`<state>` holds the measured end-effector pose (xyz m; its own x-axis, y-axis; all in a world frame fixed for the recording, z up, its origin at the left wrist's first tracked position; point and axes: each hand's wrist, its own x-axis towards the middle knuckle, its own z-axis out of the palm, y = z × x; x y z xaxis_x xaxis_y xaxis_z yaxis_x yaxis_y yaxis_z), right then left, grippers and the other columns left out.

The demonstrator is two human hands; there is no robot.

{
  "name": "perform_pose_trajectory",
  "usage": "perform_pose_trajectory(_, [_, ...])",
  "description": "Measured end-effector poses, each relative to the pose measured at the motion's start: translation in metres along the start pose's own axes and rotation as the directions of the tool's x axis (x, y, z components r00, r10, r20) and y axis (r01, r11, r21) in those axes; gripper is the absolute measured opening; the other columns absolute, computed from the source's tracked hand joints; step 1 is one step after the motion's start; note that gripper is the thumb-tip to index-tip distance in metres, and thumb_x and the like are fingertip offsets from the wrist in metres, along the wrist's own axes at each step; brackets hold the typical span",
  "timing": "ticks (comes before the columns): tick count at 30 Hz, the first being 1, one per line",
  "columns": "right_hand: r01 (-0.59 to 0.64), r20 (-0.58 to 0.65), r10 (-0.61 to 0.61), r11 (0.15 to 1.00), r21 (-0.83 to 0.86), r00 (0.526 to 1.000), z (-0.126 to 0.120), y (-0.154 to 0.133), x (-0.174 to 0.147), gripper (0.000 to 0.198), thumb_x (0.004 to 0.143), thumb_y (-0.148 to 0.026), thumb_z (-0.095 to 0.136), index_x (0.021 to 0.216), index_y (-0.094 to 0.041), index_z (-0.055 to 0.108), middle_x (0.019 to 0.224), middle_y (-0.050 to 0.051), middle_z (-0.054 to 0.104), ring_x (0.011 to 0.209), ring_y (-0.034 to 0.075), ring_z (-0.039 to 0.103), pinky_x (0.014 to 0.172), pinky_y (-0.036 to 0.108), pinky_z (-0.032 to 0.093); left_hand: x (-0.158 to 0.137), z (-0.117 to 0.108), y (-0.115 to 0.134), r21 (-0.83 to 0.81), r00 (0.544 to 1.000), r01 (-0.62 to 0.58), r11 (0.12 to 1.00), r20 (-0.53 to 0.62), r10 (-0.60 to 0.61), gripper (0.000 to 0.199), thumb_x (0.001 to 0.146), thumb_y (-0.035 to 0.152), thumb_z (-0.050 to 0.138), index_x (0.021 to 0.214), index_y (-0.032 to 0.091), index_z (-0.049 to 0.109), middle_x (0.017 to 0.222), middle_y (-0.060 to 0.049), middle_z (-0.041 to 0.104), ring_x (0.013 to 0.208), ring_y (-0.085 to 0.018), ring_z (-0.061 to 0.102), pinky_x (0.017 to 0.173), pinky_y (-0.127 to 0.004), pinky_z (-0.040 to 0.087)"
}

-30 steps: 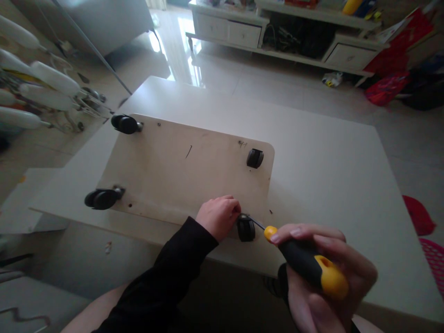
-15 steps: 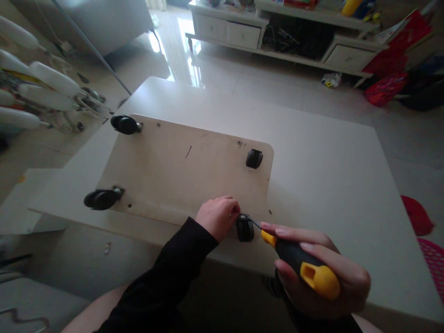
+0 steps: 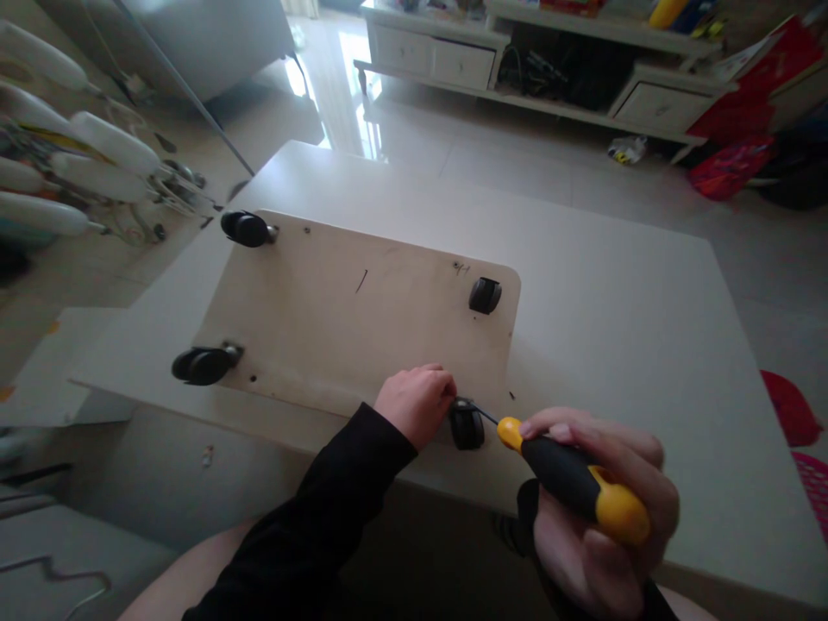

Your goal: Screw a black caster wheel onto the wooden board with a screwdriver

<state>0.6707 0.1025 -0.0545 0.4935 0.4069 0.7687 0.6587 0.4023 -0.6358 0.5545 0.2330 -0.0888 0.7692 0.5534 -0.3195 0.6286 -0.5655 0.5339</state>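
Observation:
A pale board (image 3: pixel 310 310) lies on the white table (image 3: pixel 614 328), its casters facing up. My right hand (image 3: pixel 601 500) is wrapped round a yellow and black screwdriver (image 3: pixel 562 474), whose shaft slants down to the base of the near right caster (image 3: pixel 467 424). Beside that caster, my left hand (image 3: pixel 417 401) has its fingers pinched at the wheel's mount; what they hold, if anything, is hidden. Other black casters stand at the far left (image 3: pixel 249 229), near left (image 3: pixel 205 366) and far right (image 3: pixel 485 296) corners.
A small dark screw-like piece (image 3: pixel 512 395) lies on the table right of the board. White tubular pieces (image 3: pixel 116 142) stand at the left. Beyond the table is a white TV cabinet (image 3: pixel 462 65); a red stool or chair part (image 3: pixel 789 405) shows at the right.
The fingers of my right hand have shifted round the screwdriver handle, and the handle has turned. My left hand keeps its place at the caster. The whole view has moved slightly.

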Motion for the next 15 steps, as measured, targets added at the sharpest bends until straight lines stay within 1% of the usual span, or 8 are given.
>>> perform_pose_trajectory(3, [0.135, 0.056, -0.132, 0.989, -0.057, 0.99, -0.022, 0.005, 0.0, 0.029, 0.093, -0.032, 0.065, 0.116, -0.015, 0.07, 0.105, 0.009, 0.063, 0.083, 0.023, 0.071, 0.062, 0.043, 0.065, -0.001, -0.002, 0.0, 0.012, 1.0, 0.009, 1.0, 0.011, -0.009, 0.016, 0.095, 0.022, 0.062, 0.093, 0.025, 0.078, 0.106, -0.002, 0.076, 0.092, -0.022, 0.072, 0.076, -0.031, 0.05])
perform_pose_trajectory(5, [0.095, 0.128, -0.088, 0.994, -0.049, 0.988, -0.03, 0.008, 0.002, 0.037, 0.087, -0.027, 0.079, 0.12, -0.021, 0.064, 0.112, 0.006, 0.063, 0.083, 0.021, 0.073, 0.062, 0.04, 0.067, -0.001, -0.002, 0.0, 0.018, 1.0, 0.01, 1.0, 0.019, -0.011, 0.016, 0.094, 0.022, 0.062, 0.094, 0.025, 0.078, 0.106, -0.003, 0.076, 0.092, -0.022, 0.072, 0.076, -0.031, 0.05])
perform_pose_trajectory(7, [0.016, 0.172, -0.011, 0.999, -0.03, 0.985, -0.029, 0.008, 0.003, 0.05, 0.082, -0.017, 0.084, 0.124, -0.026, 0.058, 0.114, 0.002, 0.064, 0.076, 0.016, 0.072, 0.057, 0.033, 0.065, -0.001, -0.002, 0.0, 0.023, 1.0, 0.008, 1.0, 0.015, -0.008, 0.016, 0.094, 0.022, 0.062, 0.094, 0.025, 0.078, 0.105, -0.003, 0.076, 0.092, -0.022, 0.072, 0.076, -0.031, 0.05])
perform_pose_trajectory(9, [-0.009, 0.134, 0.005, 0.999, 0.032, 0.991, -0.019, 0.004, 0.004, 0.052, 0.083, -0.018, 0.084, 0.127, -0.026, 0.057, 0.11, 0.001, 0.065, 0.072, 0.013, 0.068, 0.053, 0.029, 0.06, -0.001, 0.0, -0.001, 0.022, 1.0, -0.001, 1.0, 0.001, 0.001, 0.015, 0.094, 0.022, 0.063, 0.093, 0.025, 0.078, 0.105, -0.003, 0.076, 0.092, -0.022, 0.072, 0.077, -0.031, 0.05])
perform_pose_trajectory(11, [-0.013, 0.02, 0.011, 0.994, 0.109, 1.0, -0.006, -0.002, 0.004, 0.047, 0.089, -0.035, 0.08, 0.129, -0.021, 0.06, 0.103, 0.003, 0.065, 0.073, 0.016, 0.065, 0.052, 0.032, 0.057, -0.001, 0.001, -0.001, 0.017, 1.0, -0.01, 1.0, -0.011, 0.01, 0.015, 0.094, 0.022, 0.063, 0.093, 0.025, 0.078, 0.104, -0.003, 0.076, 0.092, -0.021, 0.072, 0.076, -0.03, 0.05])
perform_pose_trajectory(12, [-0.035, -0.032, 0.04, 0.991, 0.13, 0.999, -0.001, -0.006, 0.004, 0.046, 0.092, -0.044, 0.075, 0.128, -0.018, 0.063, 0.099, 0.004, 0.064, 0.075, 0.018, 0.064, 0.054, 0.035, 0.056, -0.001, 0.001, -0.001, 0.016, 1.0, -0.011, 1.0, -0.011, 0.011, 0.016, 0.094, 0.022, 0.062, 0.093, 0.025, 0.078, 0.103, -0.003, 0.076, 0.091, -0.021, 0.072, 0.076, -0.03, 0.05])
perform_pose_trajectory(13, [-0.067, -0.061, 0.076, 0.988, 0.139, 0.995, 0.002, -0.008, 0.004, 0.046, 0.094, -0.049, 0.069, 0.126, -0.016, 0.066, 0.096, 0.006, 0.064, 0.076, 0.02, 0.063, 0.056, 0.038, 0.055, -0.001, 0.001, -0.001, 0.015, 1.0, -0.011, 1.0, -0.01, 0.011, 0.016, 0.094, 0.022, 0.062, 0.093, 0.025, 0.078, 0.103, -0.003, 0.076, 0.091, -0.021, 0.072, 0.076, -0.03, 0.05])
perform_pose_trajectory(15, [-0.122, -0.045, 0.127, 0.988, 0.098, 0.991, -0.001, -0.013, 0.003, 0.042, 0.096, -0.044, 0.059, 0.123, -0.016, 0.073, 0.095, 0.007, 0.065, 0.08, 0.023, 0.063, 0.061, 0.042, 0.053, -0.001, 0.001, -0.001, 0.019, 1.0, -0.007, 1.0, -0.005, 0.008, 0.016, 0.094, 0.022, 0.062, 0.092, 0.025, 0.078, 0.103, -0.003, 0.076, 0.091, -0.021, 0.072, 0.076, -0.031, 0.05])
